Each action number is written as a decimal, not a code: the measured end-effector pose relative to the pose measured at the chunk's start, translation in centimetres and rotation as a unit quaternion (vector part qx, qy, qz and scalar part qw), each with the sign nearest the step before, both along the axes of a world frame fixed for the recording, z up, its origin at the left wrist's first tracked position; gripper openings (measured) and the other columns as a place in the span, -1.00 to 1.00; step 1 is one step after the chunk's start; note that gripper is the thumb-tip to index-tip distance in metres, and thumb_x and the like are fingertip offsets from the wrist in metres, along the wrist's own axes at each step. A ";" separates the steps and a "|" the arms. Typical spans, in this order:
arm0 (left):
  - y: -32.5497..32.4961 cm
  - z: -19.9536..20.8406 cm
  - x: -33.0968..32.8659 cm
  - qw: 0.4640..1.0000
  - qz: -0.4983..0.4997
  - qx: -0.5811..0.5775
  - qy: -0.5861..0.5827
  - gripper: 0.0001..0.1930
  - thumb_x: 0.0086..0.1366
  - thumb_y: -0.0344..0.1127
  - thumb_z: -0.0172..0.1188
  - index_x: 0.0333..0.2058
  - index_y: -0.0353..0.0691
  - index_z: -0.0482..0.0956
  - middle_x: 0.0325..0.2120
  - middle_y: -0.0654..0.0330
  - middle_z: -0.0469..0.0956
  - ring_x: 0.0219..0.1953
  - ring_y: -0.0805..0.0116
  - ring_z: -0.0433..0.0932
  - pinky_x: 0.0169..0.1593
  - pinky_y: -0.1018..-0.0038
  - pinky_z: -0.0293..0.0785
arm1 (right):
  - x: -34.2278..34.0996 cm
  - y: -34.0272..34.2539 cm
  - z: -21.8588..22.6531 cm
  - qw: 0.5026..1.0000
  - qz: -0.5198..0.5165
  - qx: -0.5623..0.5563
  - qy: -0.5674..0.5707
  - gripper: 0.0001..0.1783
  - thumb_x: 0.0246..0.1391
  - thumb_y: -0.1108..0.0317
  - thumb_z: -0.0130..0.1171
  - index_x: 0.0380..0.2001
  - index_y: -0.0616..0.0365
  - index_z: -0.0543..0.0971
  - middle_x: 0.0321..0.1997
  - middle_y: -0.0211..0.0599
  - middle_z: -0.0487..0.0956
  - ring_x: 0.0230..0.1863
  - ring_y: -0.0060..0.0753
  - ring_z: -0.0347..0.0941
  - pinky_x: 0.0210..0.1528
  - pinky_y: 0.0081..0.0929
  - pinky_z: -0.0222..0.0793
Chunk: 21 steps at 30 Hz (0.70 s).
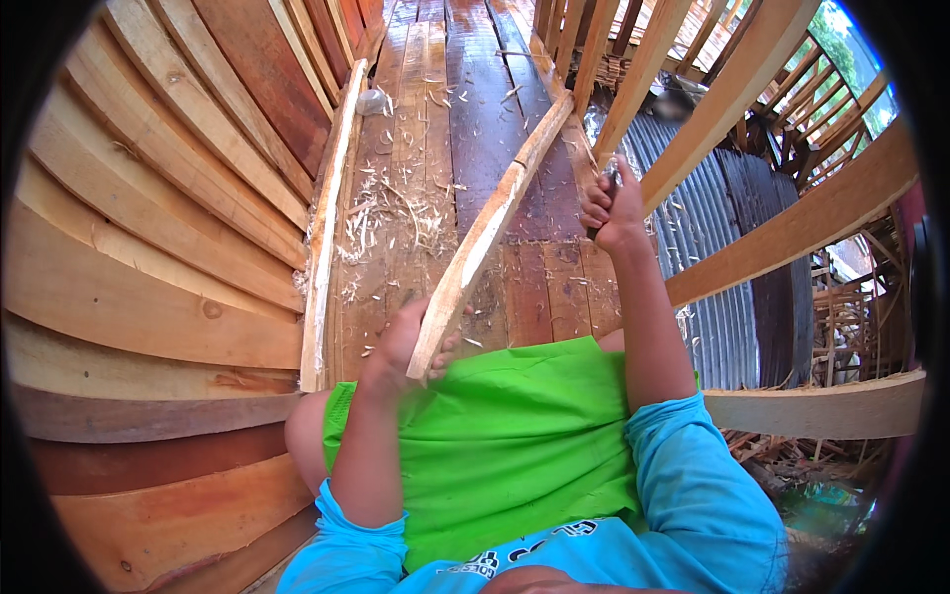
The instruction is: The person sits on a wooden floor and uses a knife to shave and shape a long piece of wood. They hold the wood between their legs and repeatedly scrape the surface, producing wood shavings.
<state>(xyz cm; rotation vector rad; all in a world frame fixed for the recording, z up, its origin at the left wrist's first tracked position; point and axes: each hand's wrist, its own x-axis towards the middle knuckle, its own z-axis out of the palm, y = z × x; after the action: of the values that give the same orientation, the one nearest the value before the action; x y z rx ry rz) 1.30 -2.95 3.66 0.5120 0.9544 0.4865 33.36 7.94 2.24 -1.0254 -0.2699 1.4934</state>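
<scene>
The left hand (398,339) curls round the near end of the wooden stick (487,230), which slants forward-right; the right hand (621,213), apart to its right, clenches a dark tool (594,234), perhaps a knife.

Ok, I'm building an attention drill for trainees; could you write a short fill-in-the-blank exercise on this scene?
1. The wooden stick is held near its lower end by the ____ hand, while the right hand is apart from it.
2. Pale shavings lie scattered over the plank ____.
3. The cloth across the person's lap is bright ____.
4. The sleeves are light ____.

Missing words: left; floor; green; blue.
</scene>
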 end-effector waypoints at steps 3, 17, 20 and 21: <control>-0.2 0.3 0.2 1.000 0.003 -0.008 0.015 -0.52 0.42 -0.03 -0.29 0.03 -0.27 0.40 -0.68 0.28 0.31 -0.80 0.52 0.24 -0.78 0.58 0.16 | 0.1 -0.1 -1.6 0.976 -0.206 0.024 0.068 -0.47 0.24 -0.23 -0.05 -0.58 -0.07 0.24 -0.75 -0.61 0.10 -0.80 -0.61 -0.05 -0.76 -0.57 -0.15; 0.0 -0.8 -0.2 1.000 -0.007 -0.007 -0.017 -0.51 0.42 -0.02 -0.30 0.02 -0.29 0.40 -0.69 0.29 0.29 -0.80 0.52 0.23 -0.77 0.59 0.15 | -6.4 -0.5 -3.3 0.833 0.158 0.169 -0.502 -0.63 0.31 0.15 0.03 -0.24 0.28 0.62 -0.51 -0.37 0.52 -0.45 -0.57 0.37 -0.36 -0.45 0.31; 0.2 -0.8 -0.7 0.998 -0.005 -0.024 -0.058 -0.52 0.42 -0.03 -0.30 0.02 -0.29 0.39 -0.69 0.29 0.27 -0.81 0.53 0.22 -0.79 0.60 0.14 | -5.9 -1.0 -2.4 0.831 0.173 0.162 -0.503 -0.63 0.31 0.16 0.02 -0.21 0.27 0.62 -0.50 -0.33 0.53 -0.41 -0.55 0.40 -0.31 -0.44 0.33; 0.3 -0.9 -0.9 0.998 -0.008 -0.018 -0.057 -0.52 0.42 -0.03 -0.31 0.01 -0.29 0.39 -0.69 0.29 0.26 -0.82 0.54 0.21 -0.80 0.60 0.14 | -5.8 -1.1 -2.0 0.833 0.172 0.155 -0.503 -0.63 0.31 0.16 0.02 -0.21 0.27 0.62 -0.49 -0.32 0.53 -0.40 -0.55 0.41 -0.30 -0.43 0.34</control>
<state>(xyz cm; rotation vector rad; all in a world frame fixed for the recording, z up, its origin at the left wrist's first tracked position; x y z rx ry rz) 0.43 -2.69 2.74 0.4544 0.8479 0.4786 27.60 6.82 0.26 -1.4652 -1.4633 1.0138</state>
